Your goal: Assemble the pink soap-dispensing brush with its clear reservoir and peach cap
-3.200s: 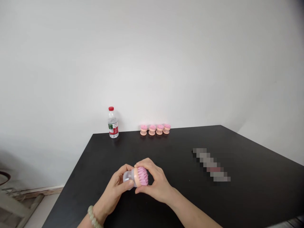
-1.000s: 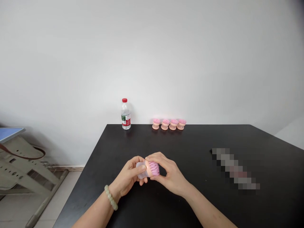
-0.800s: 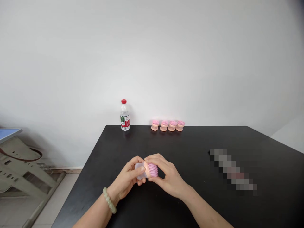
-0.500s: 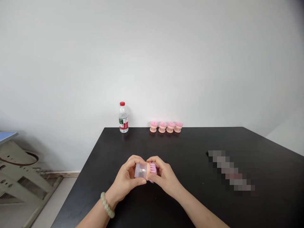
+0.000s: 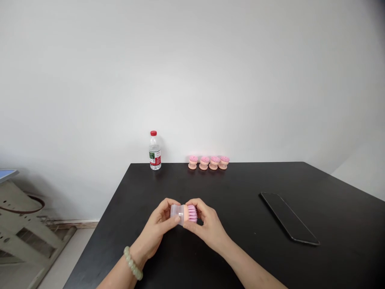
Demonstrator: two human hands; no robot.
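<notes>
Between my hands, above the near part of the black table, a small round scrub brush point(image 5: 189, 213) lies on its side. Its clear, waisted body points left, and its peach collar and pink bristles point right. The fingers and thumb of my left hand point(image 5: 156, 226) are closed on the clear body. My right hand point(image 5: 208, 227) pinches the peach collar, its thumb below and fingertips above, with the bristles facing its palm. A pale green bead bracelet point(image 5: 132, 263) circles my left wrist.
Several pink-bristled brushes point(image 5: 204, 163) stand in a row at the back edge of the black table point(image 5: 234, 186), by the wall. Left of them stands a water bottle point(image 5: 155, 151) with a red cap. A dark phone-like slab point(image 5: 288, 218) lies at the right.
My left fingers and thumb have shifted on the clear body, whose waist now shows more. The brush is turned slightly and its bristles are more exposed. The view has shifted a little.
</notes>
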